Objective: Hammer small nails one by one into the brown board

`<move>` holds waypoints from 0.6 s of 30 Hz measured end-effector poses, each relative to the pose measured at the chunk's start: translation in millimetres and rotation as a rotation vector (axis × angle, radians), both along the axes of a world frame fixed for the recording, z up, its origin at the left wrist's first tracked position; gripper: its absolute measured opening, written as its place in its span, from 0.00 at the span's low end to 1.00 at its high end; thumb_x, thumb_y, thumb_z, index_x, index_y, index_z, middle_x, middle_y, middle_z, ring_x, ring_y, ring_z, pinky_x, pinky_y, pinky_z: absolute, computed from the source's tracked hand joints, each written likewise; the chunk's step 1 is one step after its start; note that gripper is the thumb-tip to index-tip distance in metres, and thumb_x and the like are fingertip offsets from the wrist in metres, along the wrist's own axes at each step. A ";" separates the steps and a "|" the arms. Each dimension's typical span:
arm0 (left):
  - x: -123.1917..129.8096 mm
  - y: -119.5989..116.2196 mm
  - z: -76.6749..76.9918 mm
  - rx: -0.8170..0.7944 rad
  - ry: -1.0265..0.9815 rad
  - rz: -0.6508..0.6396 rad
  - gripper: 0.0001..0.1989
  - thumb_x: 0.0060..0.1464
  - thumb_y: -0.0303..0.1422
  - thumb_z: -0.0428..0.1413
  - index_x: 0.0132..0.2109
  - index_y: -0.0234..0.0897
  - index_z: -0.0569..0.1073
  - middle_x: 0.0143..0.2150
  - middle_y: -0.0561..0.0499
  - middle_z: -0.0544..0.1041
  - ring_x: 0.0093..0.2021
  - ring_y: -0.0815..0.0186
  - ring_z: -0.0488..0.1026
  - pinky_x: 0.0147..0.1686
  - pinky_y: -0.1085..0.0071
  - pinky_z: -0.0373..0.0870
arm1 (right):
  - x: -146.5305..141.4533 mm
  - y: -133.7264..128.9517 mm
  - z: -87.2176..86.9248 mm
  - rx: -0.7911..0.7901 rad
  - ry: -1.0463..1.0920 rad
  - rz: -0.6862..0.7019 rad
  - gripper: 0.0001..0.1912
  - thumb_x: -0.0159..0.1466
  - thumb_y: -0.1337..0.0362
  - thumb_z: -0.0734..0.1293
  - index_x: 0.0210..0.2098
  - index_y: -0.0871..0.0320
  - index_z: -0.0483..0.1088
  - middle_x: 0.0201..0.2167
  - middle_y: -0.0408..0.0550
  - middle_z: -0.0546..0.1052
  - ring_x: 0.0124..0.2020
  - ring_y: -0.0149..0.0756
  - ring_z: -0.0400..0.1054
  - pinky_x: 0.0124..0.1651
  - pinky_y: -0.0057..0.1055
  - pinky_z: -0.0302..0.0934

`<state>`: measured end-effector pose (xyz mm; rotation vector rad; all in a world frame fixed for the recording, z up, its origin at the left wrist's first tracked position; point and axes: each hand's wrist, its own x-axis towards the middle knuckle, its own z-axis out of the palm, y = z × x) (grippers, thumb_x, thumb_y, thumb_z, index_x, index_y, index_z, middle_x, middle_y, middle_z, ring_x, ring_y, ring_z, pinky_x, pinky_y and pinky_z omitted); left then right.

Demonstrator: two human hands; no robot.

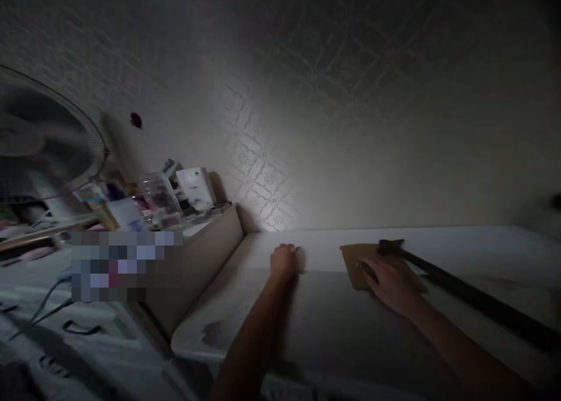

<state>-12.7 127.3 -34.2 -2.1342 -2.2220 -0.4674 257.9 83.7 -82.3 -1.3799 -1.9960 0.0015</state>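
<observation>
Dragging the brown sheet (356,255) could jolt the dark bar (467,294) beside it; whether the right hand's (389,283) or left hand's (284,261) fingers grip anything, I cannot tell.

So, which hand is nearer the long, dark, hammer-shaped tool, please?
The right hand is beside the tool, over a flat brown sheet; the left hand is farther left.

Patterned wallpaper (263,179) lines a dim room in a home, behind a drawer unit (107,316) with a household fan (20,138) above it and a white worktop (346,325) to its right.
</observation>
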 end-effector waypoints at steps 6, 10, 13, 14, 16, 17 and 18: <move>8.5 23.0 4.1 -0.002 -0.024 0.063 0.15 0.55 0.36 0.49 0.46 0.40 0.73 0.49 0.43 0.73 0.48 0.58 0.70 0.44 0.68 0.66 | -2.6 -3.4 6.5 0.011 0.048 0.022 0.16 0.59 0.66 0.57 0.43 0.58 0.70 0.43 0.53 0.75 0.44 0.41 0.69 0.49 0.39 0.61; 15.7 32.2 4.0 -0.003 -0.004 0.093 0.15 0.54 0.33 0.46 0.44 0.37 0.74 0.45 0.41 0.74 0.46 0.56 0.71 0.41 0.65 0.67 | -3.4 -2.2 6.8 -0.017 0.069 0.027 0.15 0.59 0.66 0.57 0.42 0.58 0.70 0.42 0.52 0.75 0.44 0.41 0.69 0.49 0.38 0.61; 21.6 35.0 5.4 -0.006 0.011 0.093 0.14 0.54 0.31 0.46 0.43 0.36 0.74 0.46 0.41 0.74 0.46 0.57 0.71 0.41 0.66 0.66 | -4.7 -2.2 7.7 -0.034 0.101 0.030 0.15 0.58 0.68 0.57 0.42 0.58 0.70 0.41 0.52 0.75 0.44 0.40 0.69 0.49 0.37 0.61; 23.7 35.3 6.8 -0.005 0.016 0.090 0.13 0.54 0.31 0.47 0.43 0.36 0.74 0.46 0.41 0.74 0.46 0.57 0.70 0.41 0.66 0.66 | -5.2 -2.4 8.4 -0.044 0.108 0.032 0.15 0.58 0.68 0.57 0.41 0.58 0.71 0.41 0.52 0.75 0.44 0.40 0.69 0.49 0.37 0.61; 28.7 35.2 12.2 0.015 0.023 0.090 0.13 0.55 0.32 0.47 0.43 0.37 0.73 0.47 0.42 0.73 0.48 0.58 0.69 0.42 0.66 0.65 | -5.9 -2.8 10.0 -0.054 0.110 0.030 0.15 0.57 0.69 0.58 0.41 0.57 0.71 0.41 0.52 0.75 0.44 0.39 0.69 0.49 0.36 0.61; 32.1 34.7 16.6 0.038 0.021 0.085 0.12 0.55 0.33 0.47 0.43 0.37 0.73 0.47 0.43 0.73 0.48 0.58 0.69 0.43 0.66 0.65 | -6.1 -2.9 10.8 -0.055 0.105 0.027 0.15 0.57 0.69 0.58 0.41 0.57 0.71 0.41 0.51 0.75 0.44 0.39 0.68 0.49 0.36 0.60; 36.3 33.7 22.4 0.068 0.009 0.076 0.12 0.56 0.33 0.47 0.43 0.37 0.73 0.47 0.43 0.73 0.48 0.58 0.69 0.43 0.66 0.65 | -6.2 -2.8 11.6 -0.054 0.098 0.027 0.15 0.57 0.69 0.58 0.41 0.57 0.71 0.41 0.51 0.75 0.44 0.39 0.68 0.49 0.36 0.60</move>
